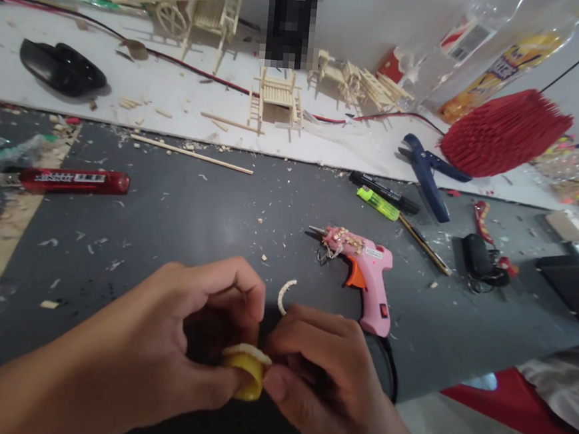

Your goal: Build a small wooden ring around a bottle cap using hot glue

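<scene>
Close to the front edge, my left hand (pixel 194 343) is closed, thumb and fingers gripping a small yellow ring-shaped piece (pixel 250 382) that looks like a bottle cap. A curved pale wooden strip (pixel 246 353) lies against the top of its rim. My right hand (pixel 327 374) pinches the right end of that strip where it meets the yellow piece; its fingertips are partly hidden. Just beyond my right fingers, a second pale arc (pixel 285 295) built from small bits rests on the dark table. A pink glue gun (pixel 361 263) lies to the right, nozzle pointing left.
Several small stick-built models, including a chair (pixel 276 95), stand along the white ledge (pixel 152 109). Blue pliers (pixel 428 171), a green highlighter (pixel 378 204) and a black marker (pixel 384 191) lie right. A red cutter-like tool (pixel 74 180) and a thin stick (pixel 191 154) lie left.
</scene>
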The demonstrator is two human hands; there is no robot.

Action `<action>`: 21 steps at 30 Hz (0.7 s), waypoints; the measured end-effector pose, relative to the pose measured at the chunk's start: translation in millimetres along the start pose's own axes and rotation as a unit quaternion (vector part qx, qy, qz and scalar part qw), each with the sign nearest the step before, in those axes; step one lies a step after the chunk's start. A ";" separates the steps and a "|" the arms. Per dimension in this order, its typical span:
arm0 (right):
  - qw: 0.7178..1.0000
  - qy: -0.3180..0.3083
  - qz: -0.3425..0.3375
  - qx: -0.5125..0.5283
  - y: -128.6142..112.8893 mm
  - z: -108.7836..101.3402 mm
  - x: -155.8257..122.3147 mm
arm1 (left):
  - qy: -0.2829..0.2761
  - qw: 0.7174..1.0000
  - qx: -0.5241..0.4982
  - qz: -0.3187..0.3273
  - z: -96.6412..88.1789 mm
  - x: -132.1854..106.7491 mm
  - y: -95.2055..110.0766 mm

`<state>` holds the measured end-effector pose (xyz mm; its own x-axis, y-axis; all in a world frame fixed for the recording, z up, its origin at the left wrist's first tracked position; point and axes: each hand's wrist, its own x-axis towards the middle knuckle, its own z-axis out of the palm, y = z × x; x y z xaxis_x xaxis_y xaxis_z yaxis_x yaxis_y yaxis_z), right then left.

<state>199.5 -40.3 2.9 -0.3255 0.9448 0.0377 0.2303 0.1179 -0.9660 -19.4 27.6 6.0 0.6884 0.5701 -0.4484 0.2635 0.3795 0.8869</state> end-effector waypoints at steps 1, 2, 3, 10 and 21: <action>1.000 -0.006 -0.002 0.002 0.3 -0.2 -1.0 | -0.007 1.000 -0.008 -0.004 0.2 -0.6 0.6; 1.000 -0.009 -0.005 0.001 0.4 -0.3 -1.8 | -0.009 1.000 -0.009 -0.004 0.5 -0.8 1.2; 1.000 -0.009 -0.005 0.001 0.2 -0.2 -2.2 | -0.006 1.000 -0.002 -0.001 0.9 -0.5 1.7; 1.000 0.014 0.025 0.001 -3.5 2.0 4.7 | 0.043 0.994 0.097 0.037 4.0 5.4 2.0; 0.998 0.049 -0.031 -0.024 -3.6 3.2 5.4 | 0.020 0.989 0.133 0.056 7.2 3.2 8.2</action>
<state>194.0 -36.5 5.8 -0.2505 0.9602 0.1232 0.2566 0.1885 -0.9480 -10.2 27.3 12.6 0.6973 0.6284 -0.3448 0.3585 0.1107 0.9269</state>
